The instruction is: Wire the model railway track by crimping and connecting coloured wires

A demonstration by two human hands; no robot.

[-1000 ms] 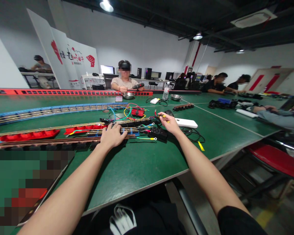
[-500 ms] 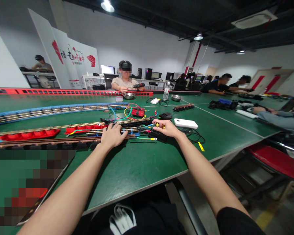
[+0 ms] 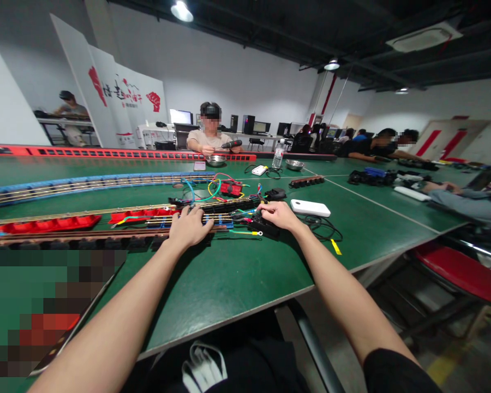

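My left hand (image 3: 189, 225) lies flat with its fingers spread over a short blue track piece with metal rails (image 3: 223, 218). The fingertips reach a neighbouring dark rail. My right hand (image 3: 281, 215) is closed at the right end of the track, its fingers curled round a small tool with a yellow-and-black handle, mostly hidden now. Below its fingers sits a black block (image 3: 265, 228) with coloured wires running to the rails. A loose green-yellow wire with a ring terminal (image 3: 250, 233) lies just in front.
A red part with wires (image 3: 231, 188) lies behind the hands. Right of them are a white power bank (image 3: 310, 208) and a black cable (image 3: 325, 232). A long blue track (image 3: 106, 181) runs left. Across the table, a person (image 3: 210, 134) holds a power screwdriver (image 3: 231, 144) near a metal bowl (image 3: 216, 160).
My right hand has turned and lowered slightly toward the black block, so the yellow-and-black handle is now largely covered. My left hand stays in place.
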